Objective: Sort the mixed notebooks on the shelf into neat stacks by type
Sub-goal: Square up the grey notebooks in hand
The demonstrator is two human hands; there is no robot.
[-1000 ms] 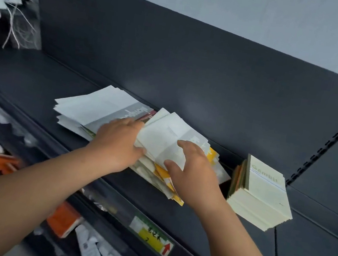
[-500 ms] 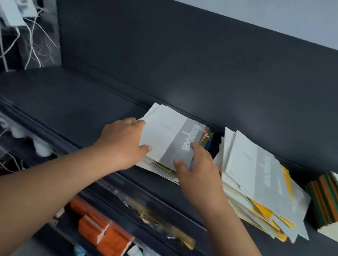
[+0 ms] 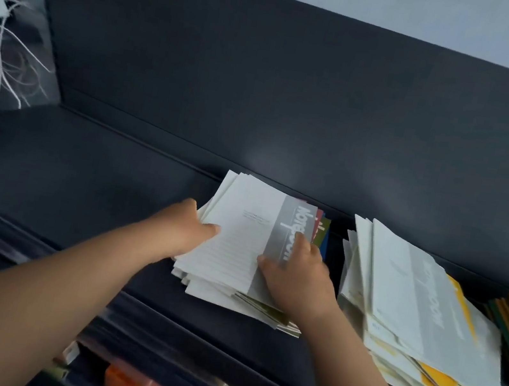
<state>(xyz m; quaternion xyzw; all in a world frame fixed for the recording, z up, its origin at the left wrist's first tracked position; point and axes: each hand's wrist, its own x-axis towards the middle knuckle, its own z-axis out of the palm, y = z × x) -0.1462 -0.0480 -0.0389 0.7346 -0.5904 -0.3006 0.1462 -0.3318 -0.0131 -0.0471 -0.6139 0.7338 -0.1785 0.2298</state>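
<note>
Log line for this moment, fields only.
left hand: grips left edge of left notebook stack | right hand: rests on its top cover, grip unclear | right notebook stack: splayed, untouched
</note>
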